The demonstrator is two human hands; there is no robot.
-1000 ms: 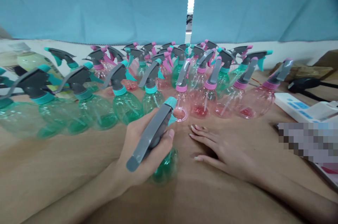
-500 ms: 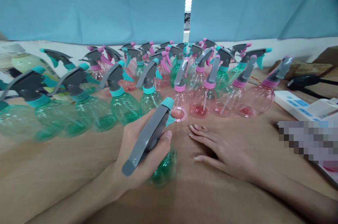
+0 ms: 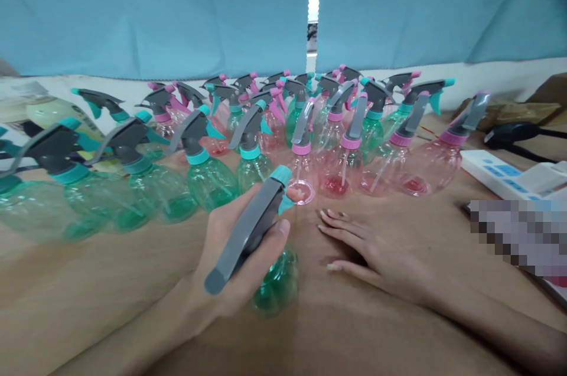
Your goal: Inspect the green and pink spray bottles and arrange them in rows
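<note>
My left hand (image 3: 239,246) is wrapped round the neck of a green spray bottle (image 3: 278,284), whose grey head and teal nozzle stick up above my fingers. Most of its neck is hidden by the hand. To the right, my right hand (image 3: 358,243) lies with its fingers stretched out over the brown tabletop (image 3: 336,329), holding nothing. Just beyond it stand pink spray bottles, the nearest a clear pink spray bottle (image 3: 339,172). Green spray bottles, among them a teal-collared one (image 3: 210,181), line up beyond my left hand.
More green and pink spray bottles crowd behind the front row. At the right are a white power strip (image 3: 496,172), a blurred-out flat device (image 3: 514,240), a black object (image 3: 509,137) and brown cardboard (image 3: 549,101). A blue curtain (image 3: 177,10) hangs behind.
Almost nothing differs. The view has shifted very slightly, while my left hand keeps its hold on the green spray bottle and my right hand stays flat.
</note>
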